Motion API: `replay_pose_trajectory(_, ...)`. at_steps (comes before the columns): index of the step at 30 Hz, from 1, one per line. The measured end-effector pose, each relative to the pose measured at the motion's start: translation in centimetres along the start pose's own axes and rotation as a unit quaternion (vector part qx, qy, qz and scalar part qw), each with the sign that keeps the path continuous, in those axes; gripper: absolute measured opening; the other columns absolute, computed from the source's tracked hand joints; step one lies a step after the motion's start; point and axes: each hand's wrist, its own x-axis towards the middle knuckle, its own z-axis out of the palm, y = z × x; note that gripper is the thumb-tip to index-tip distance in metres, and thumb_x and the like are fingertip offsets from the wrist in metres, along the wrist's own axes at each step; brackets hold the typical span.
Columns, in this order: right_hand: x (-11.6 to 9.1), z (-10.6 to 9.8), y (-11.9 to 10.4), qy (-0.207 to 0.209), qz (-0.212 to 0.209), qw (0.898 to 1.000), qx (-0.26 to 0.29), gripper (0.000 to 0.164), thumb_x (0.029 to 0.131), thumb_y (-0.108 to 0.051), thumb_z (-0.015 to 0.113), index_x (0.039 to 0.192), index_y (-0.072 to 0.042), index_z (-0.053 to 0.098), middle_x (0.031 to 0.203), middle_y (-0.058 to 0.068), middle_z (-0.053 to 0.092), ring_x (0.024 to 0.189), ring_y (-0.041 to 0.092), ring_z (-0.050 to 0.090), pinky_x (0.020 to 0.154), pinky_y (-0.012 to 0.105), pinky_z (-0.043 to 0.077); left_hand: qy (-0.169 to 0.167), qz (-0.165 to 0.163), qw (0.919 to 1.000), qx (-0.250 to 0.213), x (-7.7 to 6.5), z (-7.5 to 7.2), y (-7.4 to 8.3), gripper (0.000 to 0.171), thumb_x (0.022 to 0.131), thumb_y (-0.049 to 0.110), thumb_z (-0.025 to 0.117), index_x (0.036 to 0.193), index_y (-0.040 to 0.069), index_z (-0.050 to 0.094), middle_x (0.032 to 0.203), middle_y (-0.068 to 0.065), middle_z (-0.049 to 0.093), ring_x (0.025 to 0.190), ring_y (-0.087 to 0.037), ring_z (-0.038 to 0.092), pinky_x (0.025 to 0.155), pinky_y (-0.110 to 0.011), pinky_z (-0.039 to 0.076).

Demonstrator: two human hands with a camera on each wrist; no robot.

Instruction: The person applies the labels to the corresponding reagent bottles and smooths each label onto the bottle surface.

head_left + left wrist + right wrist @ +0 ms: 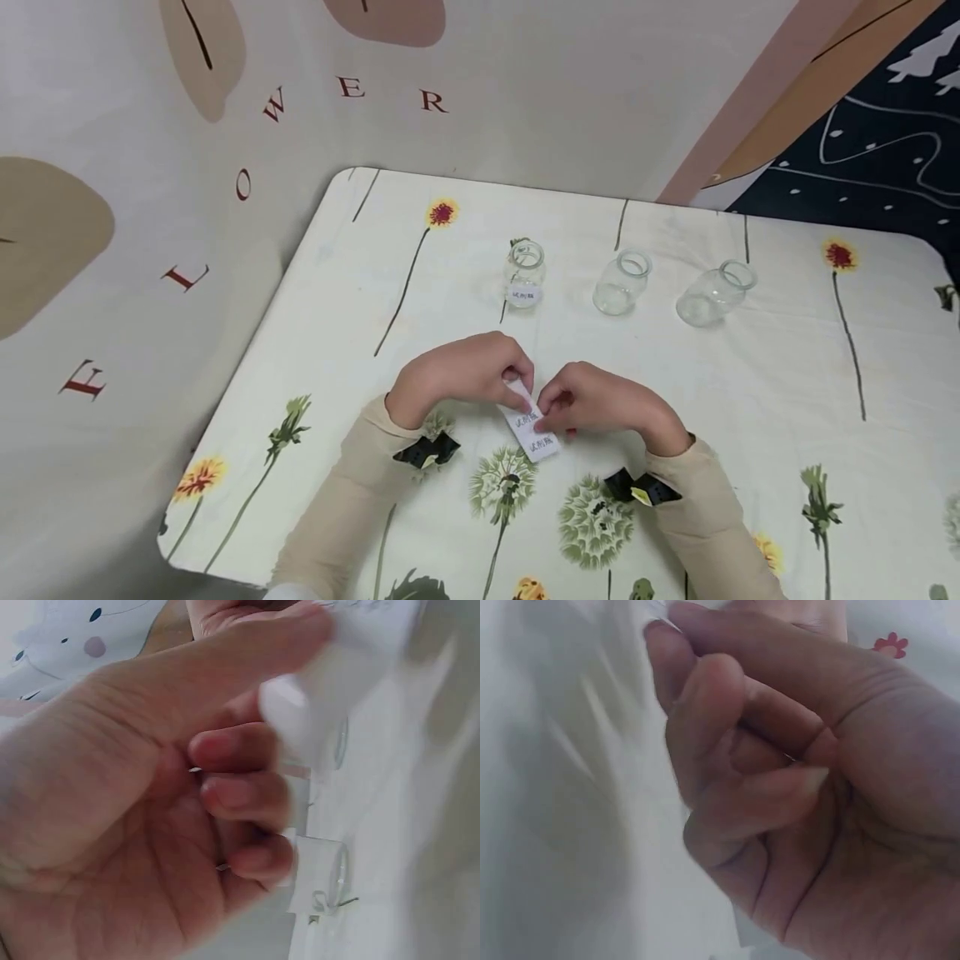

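Note:
A small white sheet of labels (542, 448) with handwritten characters lies slantwise between both hands. In the head view my left hand (468, 375) pinches its upper end between thumb and fingers. My right hand (607, 402) pinches at the sheet's right edge, its thumb over the writing. The left wrist view shows the left thumb (255, 649) on the white sheet (352, 660), the other fingers curled in. In the right wrist view, thumb and index finger (671, 664) meet at a thin edge. Beyond the hands stands a glass jar (525, 271) bearing a white label (524, 294).
Two more clear glass jars, a middle jar (621, 283) and a right jar (714, 294), stand in a row without visible labels. A flower-patterned cloth covers the table (780, 375). Printed curtains (562, 108) hang behind and at the left.

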Motion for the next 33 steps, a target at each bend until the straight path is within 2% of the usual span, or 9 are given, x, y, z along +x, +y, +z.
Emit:
replay_pose_trajectory(4,-1.3,-0.2,-0.2,0.063,-0.027,0.997,0.020,0.017,0.096,-0.011,0.074,0.079,-0.009,0.073,0.060,-0.004,0.058,0.055,0.008,0.048,0.054,0.021,0.037,0.080,0.035,0.9962,-0.003,-0.2,-0.4,0.5,0.009,0.091,0.021,0.082,0.088,0.018,0.074,0.070,0.006,0.043,0.067,-0.005,0.039,0.065,-0.023,0.035)
replay_pose_trajectory(7,-2.2,-0.4,-0.6,0.109,-0.039,0.993,0.039,0.012,0.097,-0.010,0.073,0.085,-0.009,0.075,0.065,-0.003,0.060,0.057,0.010,0.049,0.054,0.021,0.038,0.146,0.061,0.9873,-0.010,-0.7,-0.6,1.1,0.007,0.093,0.021,0.080,0.094,0.017,0.074,0.073,0.004,0.044,0.069,-0.007,0.040,0.068,-0.024,0.036)
replay_pose_trajectory(12,-3.4,-0.7,-1.5,0.185,-0.040,0.981,0.046,0.008,0.097,-0.011,0.073,0.091,-0.008,0.077,0.068,-0.002,0.065,0.057,0.016,0.054,0.052,0.023,0.040,0.272,0.111,0.9552,-0.030,-1.4,-0.5,2.5,0.014,0.095,0.016,0.077,0.108,0.012,0.072,0.087,0.004,0.055,0.081,-0.010,0.049,0.073,-0.028,0.042)
replay_pose_trajectory(14,-3.8,-0.8,-1.8,0.217,-0.038,0.975,0.043,0.008,0.097,-0.011,0.074,0.090,-0.008,0.077,0.067,-0.001,0.064,0.056,0.016,0.054,0.051,0.024,0.041,0.307,0.125,0.9429,-0.032,-1.7,-0.4,3.0,0.015,0.095,0.014,0.077,0.109,0.011,0.073,0.091,0.005,0.060,0.085,-0.009,0.053,0.075,-0.027,0.045)
replay_pose_trajectory(17,-4.6,-1.0,-2.1,0.253,-0.038,0.966,0.039,0.007,0.096,-0.009,0.075,0.089,-0.008,0.077,0.065,-0.001,0.062,0.056,0.015,0.055,0.052,0.025,0.042,0.323,0.139,0.9359,-0.017,-2.1,-0.3,3.7,0.016,0.092,0.014,0.080,0.106,0.011,0.075,0.095,0.005,0.066,0.089,-0.009,0.056,0.079,-0.026,0.048)
replay_pose_trajectory(21,-5.5,-1.1,-2.4,0.279,-0.043,0.959,0.035,0.004,0.095,-0.006,0.074,0.092,-0.007,0.077,0.066,0.000,0.063,0.056,0.016,0.056,0.053,0.026,0.043,0.311,0.149,0.9385,0.019,-2.3,-0.2,4.3,0.023,0.088,0.016,0.084,0.109,0.011,0.075,0.100,0.005,0.067,0.096,-0.012,0.059,0.091,-0.028,0.046)
replay_pose_trajectory(24,-6.0,-1.0,-2.9,0.288,-0.049,0.956,0.034,0.003,0.095,-0.006,0.074,0.093,-0.007,0.077,0.066,0.000,0.063,0.056,0.017,0.055,0.052,0.026,0.042,0.313,0.157,0.9351,0.053,-2.3,-0.2,4.7,0.025,0.087,0.018,0.086,0.109,0.012,0.075,0.104,0.004,0.067,0.102,-0.014,0.060,0.099,-0.031,0.043)
replay_pose_trajectory(26,-6.3,-0.9,-3.3,0.295,-0.051,0.953,0.034,0.004,0.095,-0.006,0.074,0.094,-0.007,0.077,0.066,0.000,0.063,0.056,0.018,0.054,0.051,0.027,0.040,0.324,0.170,0.9278,0.072,-2.3,-0.1,5.0,0.024,0.086,0.019,0.087,0.107,0.013,0.075,0.106,0.003,0.067,0.104,-0.014,0.060,0.102,-0.032,0.042)
replay_pose_trajectory(33,-7.3,-0.7,-4.9,0.309,-0.080,0.947,0.036,0.006,0.096,-0.005,0.073,0.097,-0.009,0.077,0.070,0.000,0.064,0.057,0.017,0.055,0.052,0.029,0.041,0.364,0.224,0.8973,0.109,-2.3,-0.1,5.8,0.012,0.089,0.022,0.084,0.096,0.017,0.077,0.103,0.004,0.066,0.102,-0.013,0.059,0.093,-0.033,0.043)
